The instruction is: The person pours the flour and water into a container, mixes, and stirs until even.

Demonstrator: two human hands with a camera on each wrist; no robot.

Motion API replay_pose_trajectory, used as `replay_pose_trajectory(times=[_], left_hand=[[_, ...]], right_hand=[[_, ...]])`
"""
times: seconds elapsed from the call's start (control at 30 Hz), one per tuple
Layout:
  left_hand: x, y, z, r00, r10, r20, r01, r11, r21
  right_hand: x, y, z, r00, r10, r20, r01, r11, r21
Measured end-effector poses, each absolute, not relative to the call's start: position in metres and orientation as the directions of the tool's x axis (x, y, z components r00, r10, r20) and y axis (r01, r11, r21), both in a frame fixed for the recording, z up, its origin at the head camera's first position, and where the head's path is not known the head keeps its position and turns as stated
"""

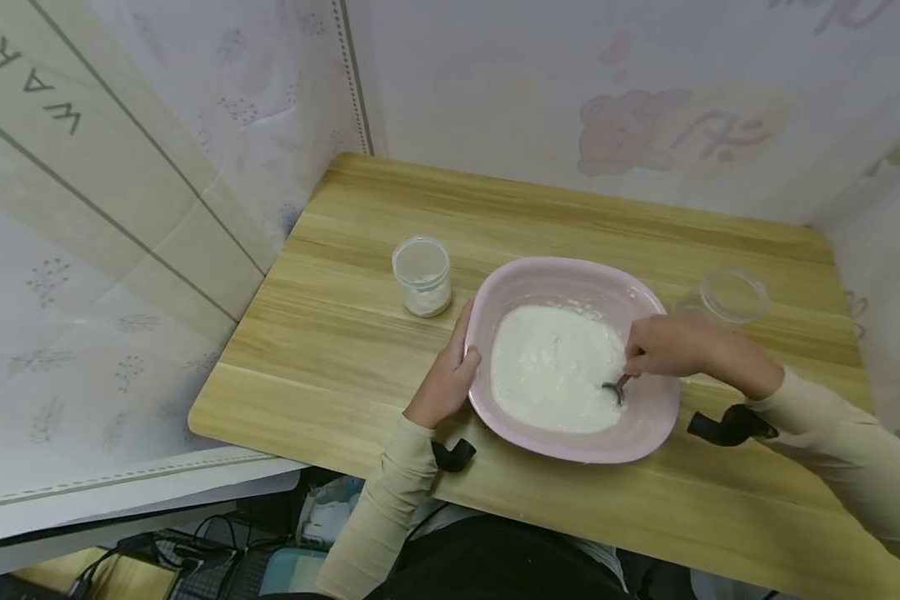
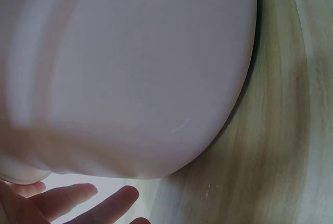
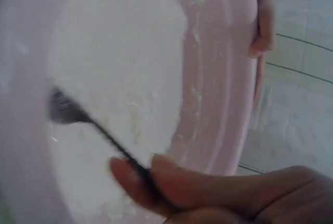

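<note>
A pink plastic basin (image 1: 577, 450) holds a thick white batter-like mixture (image 1: 555, 367). At the basin's left side, my left hand (image 1: 450, 379) steadies it, thumb over the rim and fingers along the outer wall. In the left wrist view those fingers (image 2: 106, 206) show beside the pale outside of the basin (image 2: 140, 67). Over the basin's right side, my right hand (image 1: 667, 346) pinches the handle of a small metal spoon (image 1: 617, 388). The spoon's head dips into the mixture near its right edge. It looks blurred in the right wrist view, with the handle between thumb and fingers.
A clear jar (image 1: 422, 279) with white powder in its bottom stands left of the basin. Behind my right hand is a clear, see-through container (image 1: 731, 296). The wooden table (image 1: 307, 350) meets printed curtains at its back and left.
</note>
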State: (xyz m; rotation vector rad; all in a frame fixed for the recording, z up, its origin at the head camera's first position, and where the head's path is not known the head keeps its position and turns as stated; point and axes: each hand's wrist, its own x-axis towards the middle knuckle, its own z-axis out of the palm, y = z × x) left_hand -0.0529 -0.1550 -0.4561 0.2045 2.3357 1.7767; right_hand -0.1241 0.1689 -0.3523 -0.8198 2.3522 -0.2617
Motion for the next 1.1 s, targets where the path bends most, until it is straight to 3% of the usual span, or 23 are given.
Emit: replay_pose_trajectory(times=[0.1, 0.23, 0.43, 0.77, 0.93, 1.1], left_hand=[[-0.054, -0.156, -0.457, -0.970, 0.230, -0.075, -0.010, 0.272, 0.962], [-0.053, -0.157, -0.458, -0.972, 0.221, -0.079, -0.014, 0.280, 0.960], [-0.053, -0.154, -0.460, -0.970, 0.227, -0.088, -0.024, 0.272, 0.962], [-0.053, -0.155, -0.460, -0.969, 0.227, -0.095, -0.032, 0.265, 0.964], [-0.053, -0.156, -0.460, -0.969, 0.229, -0.095, -0.032, 0.266, 0.964], [-0.054, -0.156, -0.459, -0.970, 0.231, -0.076, -0.014, 0.260, 0.966]], right_hand=[[-0.123, 0.163, -0.362, -0.573, -0.634, -0.519, -0.393, 0.768, -0.505], [-0.123, 0.151, -0.375, -0.611, -0.626, -0.485, -0.326, 0.757, -0.566], [-0.132, 0.147, -0.379, -0.741, -0.561, -0.368, -0.351, 0.792, -0.500], [-0.161, 0.179, -0.376, -0.815, -0.467, -0.345, -0.333, 0.863, -0.381], [-0.164, 0.169, -0.380, -0.801, -0.497, -0.333, -0.364, 0.846, -0.389], [-0.153, 0.147, -0.382, -0.736, -0.624, -0.260, -0.503, 0.763, -0.406]])
